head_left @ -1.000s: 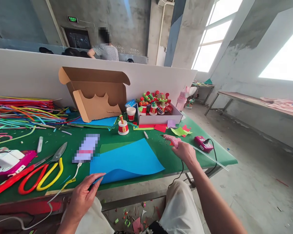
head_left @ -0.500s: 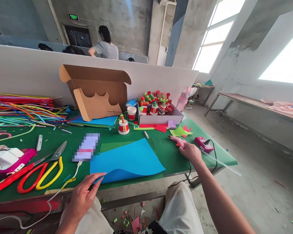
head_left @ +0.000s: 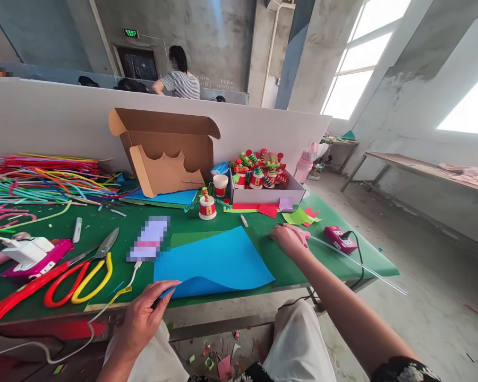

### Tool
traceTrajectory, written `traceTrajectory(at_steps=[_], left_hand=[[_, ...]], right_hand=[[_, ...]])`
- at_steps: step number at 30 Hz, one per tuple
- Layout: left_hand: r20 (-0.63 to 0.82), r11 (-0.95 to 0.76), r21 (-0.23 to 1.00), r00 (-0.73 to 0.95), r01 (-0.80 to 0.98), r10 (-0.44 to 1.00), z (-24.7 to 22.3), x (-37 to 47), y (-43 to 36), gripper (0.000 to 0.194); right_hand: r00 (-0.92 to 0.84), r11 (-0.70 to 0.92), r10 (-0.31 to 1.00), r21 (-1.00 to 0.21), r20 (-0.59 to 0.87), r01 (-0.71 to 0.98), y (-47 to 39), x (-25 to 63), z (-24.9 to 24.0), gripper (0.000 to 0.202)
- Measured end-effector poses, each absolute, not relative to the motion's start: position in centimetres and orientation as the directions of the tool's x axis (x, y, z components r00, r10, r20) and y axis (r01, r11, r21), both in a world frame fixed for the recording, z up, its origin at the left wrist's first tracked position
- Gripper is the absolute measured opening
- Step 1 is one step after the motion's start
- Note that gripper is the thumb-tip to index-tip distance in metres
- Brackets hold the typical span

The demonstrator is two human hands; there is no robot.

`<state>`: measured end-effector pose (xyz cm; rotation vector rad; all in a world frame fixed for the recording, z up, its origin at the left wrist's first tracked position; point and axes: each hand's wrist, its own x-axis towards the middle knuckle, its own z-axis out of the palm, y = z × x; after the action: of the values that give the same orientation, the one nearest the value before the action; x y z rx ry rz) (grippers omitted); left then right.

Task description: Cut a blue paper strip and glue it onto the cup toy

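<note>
My left hand (head_left: 145, 313) pinches the raised near-left edge of a blue sheet (head_left: 215, 260) between thumb and fingers. The sheet bulges up along its near edge and overlaps a green sheet (head_left: 195, 239). My right hand (head_left: 290, 241) is low over the table, beside a pink glue gun (head_left: 301, 233) and partly in front of it. Its fingers are mostly hidden, so whether they grip anything is unclear. A clear glue stick (head_left: 354, 261) extends from the gun's back over the table edge. Beyond the sheets stands a red-and-white paper-cup figure (head_left: 207, 208) with coiled arms.
Scissors (head_left: 99, 260), a phone (head_left: 149, 239) with a cable and a magenta power strip (head_left: 59, 254) lie left. Pipe cleaners (head_left: 51, 183) are heaped behind. A cardboard box (head_left: 171, 140) and a white box (head_left: 263, 196) of cup figures stand back. A pink power block (head_left: 340, 240) sits right.
My right hand has moved left from the glue gun's handle, now covering part of the gun. My left hand keeps its hold on the blue sheet. The view has shifted slightly left.
</note>
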<state>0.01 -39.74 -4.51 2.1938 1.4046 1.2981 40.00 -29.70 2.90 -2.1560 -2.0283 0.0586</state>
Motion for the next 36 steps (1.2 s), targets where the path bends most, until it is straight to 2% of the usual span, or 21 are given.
traceTrajectory(at_steps=[7,11,17,21,23,25,27,29,31,32,33,34,36], left_hand=[[0.562,-0.522,0.587,0.152,0.618,0.813,-4.8,-0.1,-39.7,0.031],[0.591,-0.563,0.565,0.181,0.603,0.786,-4.5,0.0,-39.7,0.026],[0.618,-0.6,0.543,0.205,0.587,0.759,-4.1,0.1,-39.7,0.024],[0.635,-0.609,0.518,0.207,0.601,0.744,-3.8,0.2,-39.8,0.024],[0.645,-0.616,0.505,0.21,0.605,0.735,-3.6,0.3,-39.9,0.023],[0.657,-0.629,0.491,0.218,0.602,0.721,-3.4,0.5,-39.9,0.023],[0.669,-0.644,0.476,0.228,0.599,0.708,-3.3,0.6,-39.9,0.022],[0.676,-0.651,0.465,0.234,0.599,0.698,-3.3,0.6,-39.9,0.022],[0.674,-0.654,0.457,0.245,0.603,0.697,-3.4,0.5,-39.9,0.021],[0.671,-0.654,0.455,0.251,0.604,0.698,-3.5,0.5,-39.9,0.021],[0.667,-0.654,0.454,0.256,0.606,0.7,-3.6,0.4,-39.9,0.021],[0.663,-0.654,0.453,0.261,0.606,0.701,-3.6,0.4,-39.9,0.021],[0.66,-0.654,0.455,0.265,0.604,0.703,-3.6,0.3,-39.9,0.021]], right_hand=[[0.109,-0.095,0.992,-0.195,0.06,0.976,-29.6,40.2,2.9,0.034],[0.105,-0.086,0.992,-0.231,0.073,0.969,-30.2,40.5,3.9,0.016],[0.107,-0.065,0.986,-0.305,0.126,0.95,-32.0,42.1,5.3,0.017],[0.054,0.004,0.987,-0.357,0.154,0.934,-33.7,41.9,5.9,0.018],[0.004,0.079,0.98,-0.408,0.199,0.909,-35.2,41.8,6.5,0.015],[0.008,0.111,0.968,-0.457,0.25,0.882,-37.4,42.5,7.0,0.02],[0.116,0.01,0.961,-0.451,0.252,0.892,-40.3,44.7,7.3,0.032],[0.281,-0.171,0.932,-0.405,0.23,0.898,-43.6,48.3,7.1,0.04],[0.501,-0.445,0.848,-0.281,0.173,0.85,-46.7,52.3,6.6,0.046],[0.625,-0.59,0.757,-0.21,0.19,0.779,-48.0,54.0,6.4,0.04],[0.691,-0.674,0.667,-0.171,0.278,0.719,-48.8,55.2,6.3,0.031],[0.687,-0.686,0.607,-0.173,0.4,0.707,-49.2,55.8,6.3,0.024],[0.557,-0.57,0.589,-0.187,0.585,0.8,-48.2,54.7,6.9,0.03]])
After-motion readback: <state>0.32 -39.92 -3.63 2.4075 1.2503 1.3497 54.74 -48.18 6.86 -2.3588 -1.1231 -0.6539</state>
